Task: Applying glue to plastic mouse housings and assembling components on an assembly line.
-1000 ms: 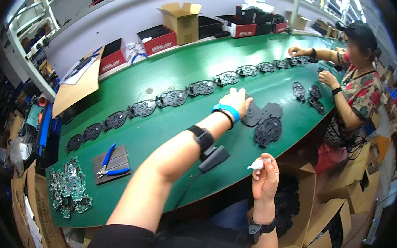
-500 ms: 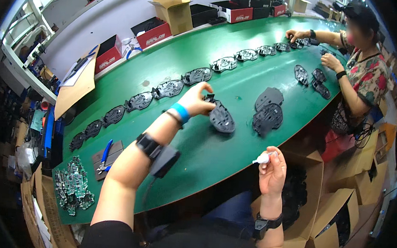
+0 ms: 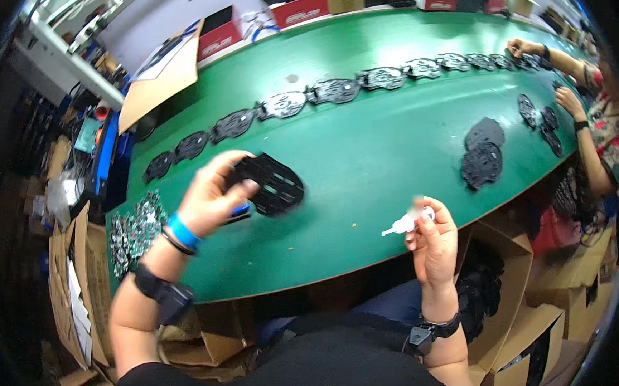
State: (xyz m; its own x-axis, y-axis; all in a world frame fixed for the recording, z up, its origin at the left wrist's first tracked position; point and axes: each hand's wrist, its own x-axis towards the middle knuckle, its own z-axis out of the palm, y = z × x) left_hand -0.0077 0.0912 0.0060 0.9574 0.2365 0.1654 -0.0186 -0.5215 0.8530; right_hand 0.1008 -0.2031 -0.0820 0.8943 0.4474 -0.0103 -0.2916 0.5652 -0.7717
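My left hand (image 3: pixel 212 195) grips a black oval plastic shell (image 3: pixel 279 186) by its left side, tilted above the green table. Slots show on the shell's face. A blue tool handle (image 3: pixel 240 210) peeks out just below these fingers, mostly hidden. On the right, my right hand (image 3: pixel 435 248) pinches a small white squeeze bottle (image 3: pixel 406 223), its thin nozzle pointing left and down. The bottle is well apart from the shell. Beyond my hands, a curved row of black plastic shells with inner parts (image 3: pixel 283 105) runs across the table.
Green circuit boards (image 3: pixel 134 234) lie heaped at the table's left end. Two dark shells (image 3: pixel 482 164) overlap near the right edge. A co-worker's hands (image 3: pixel 570 102) handle parts at the far right. Cardboard boxes (image 3: pixel 510 347) stand below the table edge.
My view has turned left. My left hand has drawn the shell nearer and leftward, turning its slotted face into view. The right hand still holds the bottle.
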